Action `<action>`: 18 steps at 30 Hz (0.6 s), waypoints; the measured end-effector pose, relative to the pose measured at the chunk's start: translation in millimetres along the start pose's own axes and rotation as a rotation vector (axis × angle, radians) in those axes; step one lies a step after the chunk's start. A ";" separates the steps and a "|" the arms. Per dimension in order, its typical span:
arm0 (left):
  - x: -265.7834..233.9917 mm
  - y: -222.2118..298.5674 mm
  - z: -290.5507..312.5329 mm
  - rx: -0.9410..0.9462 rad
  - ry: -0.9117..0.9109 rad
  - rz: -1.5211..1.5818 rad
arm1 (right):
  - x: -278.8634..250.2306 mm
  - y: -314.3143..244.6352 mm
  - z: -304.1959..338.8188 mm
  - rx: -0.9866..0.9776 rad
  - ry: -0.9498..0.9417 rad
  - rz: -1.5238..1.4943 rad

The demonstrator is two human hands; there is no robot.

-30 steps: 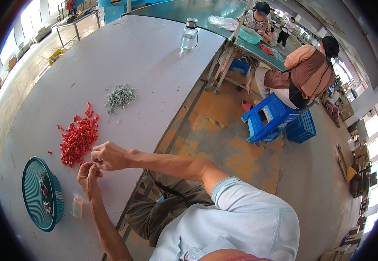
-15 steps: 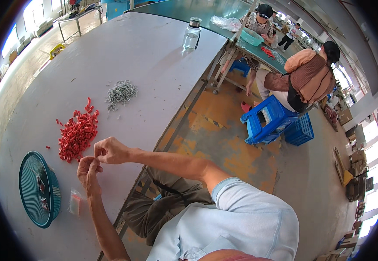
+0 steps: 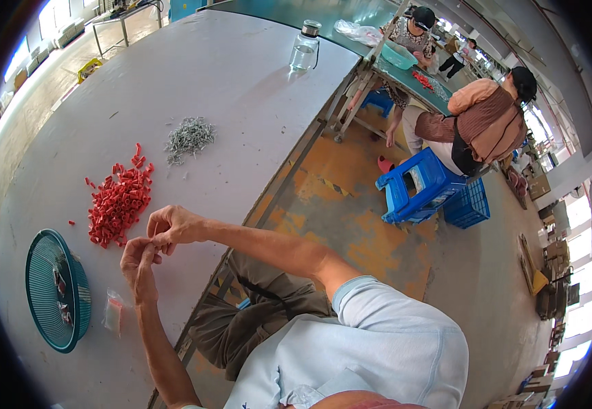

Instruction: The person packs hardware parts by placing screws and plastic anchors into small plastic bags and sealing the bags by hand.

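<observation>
My left hand (image 3: 135, 262) and my right hand (image 3: 172, 226) meet fingertip to fingertip just above the grey table (image 3: 228, 75), pinching something too small to make out. Right beside them, to the left, lies a heap of small red tube-shaped pieces (image 3: 118, 201). Farther up the table sits a little pile of small grey metal parts (image 3: 188, 136). A teal mesh basket (image 3: 54, 290) with a few assembled pieces in it stands at my lower left, near the left hand.
A small clear plastic bag (image 3: 113, 311) lies next to the basket. A clear lidded jar (image 3: 305, 49) stands at the table's far edge. Two other people sit at a neighbouring table (image 3: 350, 13) to the upper right, by a blue stool (image 3: 418, 187) and blue crate (image 3: 469, 204).
Both hands stay together in much the same spot by the red heap; the fingers have shifted slightly. The view has shifted a little.
</observation>
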State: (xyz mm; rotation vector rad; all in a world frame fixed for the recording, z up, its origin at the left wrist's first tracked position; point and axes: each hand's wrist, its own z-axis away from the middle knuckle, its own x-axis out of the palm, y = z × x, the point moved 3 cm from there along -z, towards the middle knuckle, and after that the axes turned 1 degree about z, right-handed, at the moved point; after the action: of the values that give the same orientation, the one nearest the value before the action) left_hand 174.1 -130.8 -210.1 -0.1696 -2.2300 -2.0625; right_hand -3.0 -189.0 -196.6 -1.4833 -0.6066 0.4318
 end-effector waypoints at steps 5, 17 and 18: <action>0.3 -4.5 -1.0 0.004 0.035 -0.074 | 3.1 -3.2 2.8 -0.102 0.028 0.342; -25.5 -10.3 5.3 0.179 0.192 -0.528 | 39.9 -9.9 0.4 -0.393 0.302 0.674; -19.7 -3.9 8.0 0.188 0.176 -0.461 | 40.4 -11.2 -0.6 -0.449 0.273 0.641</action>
State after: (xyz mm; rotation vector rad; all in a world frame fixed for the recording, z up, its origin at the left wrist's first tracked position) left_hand 193.1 -123.5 -217.4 0.5685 -2.5041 -1.9377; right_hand 27.7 -165.3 -181.0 -2.1273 0.0151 0.5932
